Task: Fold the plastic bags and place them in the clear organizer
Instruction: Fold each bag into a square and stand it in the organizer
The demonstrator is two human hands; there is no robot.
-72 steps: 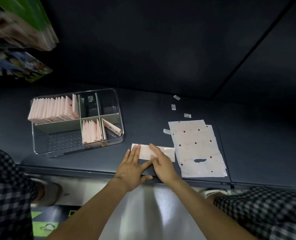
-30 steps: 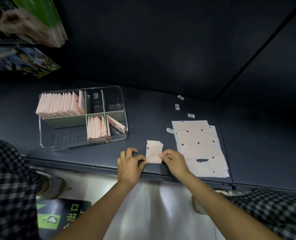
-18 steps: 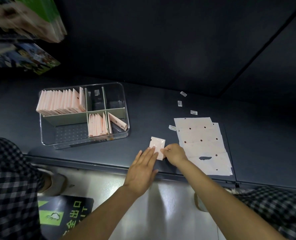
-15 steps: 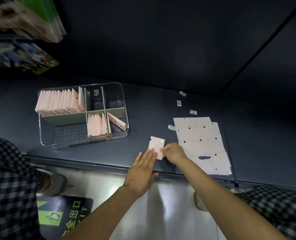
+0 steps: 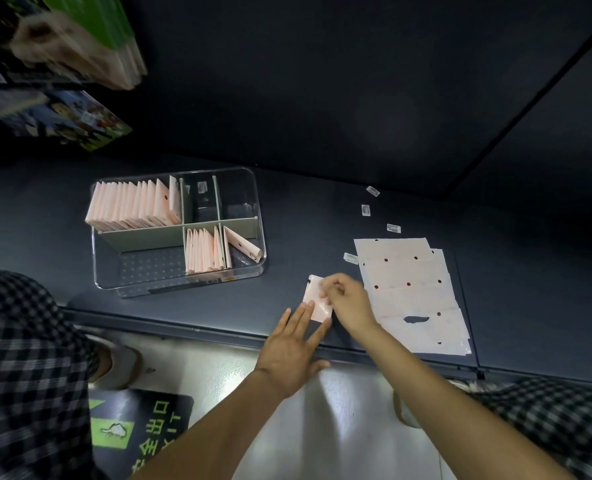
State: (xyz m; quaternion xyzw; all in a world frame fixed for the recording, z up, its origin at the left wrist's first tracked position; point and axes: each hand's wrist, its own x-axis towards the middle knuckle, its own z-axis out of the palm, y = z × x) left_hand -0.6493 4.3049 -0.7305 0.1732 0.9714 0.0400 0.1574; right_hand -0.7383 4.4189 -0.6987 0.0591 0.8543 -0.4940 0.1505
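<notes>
The left hand lay flat with its fingers straight and close together, their tips pressing the near corner of the folded bag; the right hand was curled over the bag's right edge, thumb and fingers seeming to pinch it, though the exact contact was blurred. The bag itself sat as a small pale square on the dark shelf, near the front lip, between the clear organizer to its left and the stack of flat bags just beside it on the right.

By the look of it the folding of this one bag was at its last crease, and the placing was not yet done; the next move would probably call for a firm press along the fold so the slippery film held, then a lift across to the left and a slide upright into the organizer's front compartment, where the shorter row stood with a loose one leaning beside it; the fuller row filled the back-left compartment.

Both forearms reached forward over the shelf edge, converging on the bag; the left wrist was low and level, the right wrist bent so the hand arched above the fold.
</notes>
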